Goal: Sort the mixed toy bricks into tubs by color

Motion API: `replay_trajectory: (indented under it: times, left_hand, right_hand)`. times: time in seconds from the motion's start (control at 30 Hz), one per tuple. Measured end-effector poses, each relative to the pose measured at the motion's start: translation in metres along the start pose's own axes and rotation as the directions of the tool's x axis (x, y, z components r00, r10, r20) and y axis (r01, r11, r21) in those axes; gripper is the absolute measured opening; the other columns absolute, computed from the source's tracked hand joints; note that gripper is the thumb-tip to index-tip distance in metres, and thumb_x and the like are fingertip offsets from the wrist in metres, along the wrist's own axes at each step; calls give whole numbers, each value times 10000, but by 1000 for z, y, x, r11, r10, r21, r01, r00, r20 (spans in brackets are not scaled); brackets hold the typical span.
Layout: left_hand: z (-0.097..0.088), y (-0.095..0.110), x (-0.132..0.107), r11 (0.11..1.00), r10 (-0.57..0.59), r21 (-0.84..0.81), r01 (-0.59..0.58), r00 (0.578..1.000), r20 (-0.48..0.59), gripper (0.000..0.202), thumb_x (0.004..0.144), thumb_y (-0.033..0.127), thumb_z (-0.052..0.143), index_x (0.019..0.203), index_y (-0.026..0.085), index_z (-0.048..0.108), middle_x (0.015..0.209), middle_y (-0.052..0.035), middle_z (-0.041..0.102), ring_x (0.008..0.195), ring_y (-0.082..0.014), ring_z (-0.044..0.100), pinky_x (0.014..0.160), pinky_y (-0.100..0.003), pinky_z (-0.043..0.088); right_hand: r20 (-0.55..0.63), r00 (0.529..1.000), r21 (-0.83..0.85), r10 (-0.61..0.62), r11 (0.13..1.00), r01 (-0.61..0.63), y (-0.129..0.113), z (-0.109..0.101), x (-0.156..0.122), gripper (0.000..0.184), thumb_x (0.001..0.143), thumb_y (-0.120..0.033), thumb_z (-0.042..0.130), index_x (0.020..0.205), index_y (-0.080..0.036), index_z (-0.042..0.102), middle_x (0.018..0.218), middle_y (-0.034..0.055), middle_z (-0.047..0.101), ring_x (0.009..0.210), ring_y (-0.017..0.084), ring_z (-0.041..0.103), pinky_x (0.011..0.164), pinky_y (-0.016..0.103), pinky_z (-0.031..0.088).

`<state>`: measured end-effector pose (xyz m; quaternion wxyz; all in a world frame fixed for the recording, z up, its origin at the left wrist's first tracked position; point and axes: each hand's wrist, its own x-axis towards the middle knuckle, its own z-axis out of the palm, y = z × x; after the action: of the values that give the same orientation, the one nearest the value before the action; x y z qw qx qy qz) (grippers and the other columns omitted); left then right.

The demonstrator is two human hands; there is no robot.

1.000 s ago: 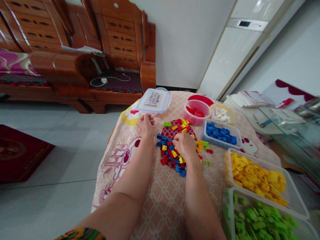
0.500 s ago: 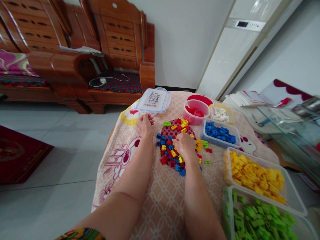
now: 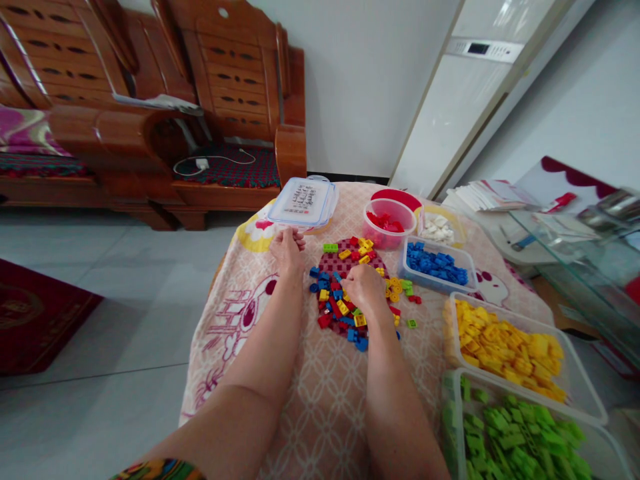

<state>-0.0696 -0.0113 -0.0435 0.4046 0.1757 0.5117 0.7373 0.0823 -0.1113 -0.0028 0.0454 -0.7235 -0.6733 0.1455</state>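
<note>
A mixed pile of toy building bricks (image 3: 343, 308) in red, blue, yellow and green lies on the cloth-covered table. Over the right part of this pile is my right hand (image 3: 366, 288), its fingers curled together and pointing down among the bricks. Whatever they pinch is hidden. My left hand (image 3: 288, 249) is closed to the left of the pile, just in front of a clear lidded box (image 3: 304, 202). Its curled fingers hide whatever they may hold. A green brick (image 3: 330, 247) lies between my left hand and several yellow and red bricks.
Tubs of sorted bricks line the right side: a round tub of red (image 3: 390, 225), white bricks (image 3: 437, 229), a blue-brick box (image 3: 437, 267), a yellow-brick box (image 3: 525, 353) and a green-brick box (image 3: 525, 440). Beyond the table stands a wooden chair (image 3: 240, 87).
The camera view has shifted slightly, so everything sits a little further left. Both hands keep nearly the same pose and place relative to the bricks.
</note>
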Motion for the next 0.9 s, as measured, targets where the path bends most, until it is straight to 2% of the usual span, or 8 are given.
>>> replay_trajectory:
  times: [0.23,0.37,0.5,0.57,0.67,0.73,0.83,0.9]
  left_hand:
    - [1,-2,2,1000,-2,-14,2,1000,-1,165,719,320,565,669,163,552,506,54,510,421,-56,456,416,-150,305]
    - [0,-4,4,1000,0,-18,0,1000,2,170,724,320,568,665,160,559,515,50,514,422,-57,458,412,-153,309]
    - [0,-3,3,1000,1,-24,-1,1000,-2,152,720,302,562,672,159,563,512,52,514,422,-58,458,410,-150,308]
    - [0,-3,2,1000,4,-28,-4,1000,0,141,717,292,556,675,158,565,515,49,523,425,-60,464,411,-151,310]
    - [-1,-3,1,1000,10,-26,-10,1000,3,138,709,290,553,679,157,569,526,42,537,432,-65,476,417,-156,317]
    - [-1,-4,2,1000,10,-27,-10,1000,7,142,705,296,554,681,157,570,528,42,537,434,-65,477,421,-158,321]
    - [-2,-5,4,999,7,-33,-7,1000,8,142,697,297,554,684,156,573,531,43,538,436,-62,477,425,-158,323]
    - [-2,-5,4,999,1,-38,-1,1000,5,135,692,289,553,685,156,574,532,43,542,435,-60,476,425,-156,321]
  right_hand:
    - [4,1000,-43,-26,999,26,-3,-1,-2,227,858,-282,617,978,-161,766,1034,150,768,1043,264,710,830,310,519]
    - [-14,999,-24,-37,999,36,-2,0,-3,199,816,-201,591,906,-159,764,1014,152,770,1010,260,717,824,315,518]
    - [-131,991,214,-5,976,33,10,2,3,119,784,-248,624,763,-186,723,844,95,770,887,230,728,782,292,524]
    - [-244,968,428,63,902,49,21,2,8,119,767,-302,646,746,-193,691,746,58,750,775,211,726,711,275,537]
    - [-373,894,724,249,680,113,41,1,14,189,719,-380,678,744,-196,644,608,13,688,582,198,694,551,266,537]
    - [-419,818,838,395,516,180,54,-1,17,233,671,-398,710,742,-195,619,548,-12,649,491,195,661,460,266,519]
    - [-449,653,894,611,321,314,73,-5,16,271,615,-372,741,746,-189,590,531,-32,628,441,177,631,408,264,520]
    - [-437,542,886,717,242,395,83,-8,15,279,611,-364,739,748,-189,570,551,-34,633,458,167,638,430,271,553]
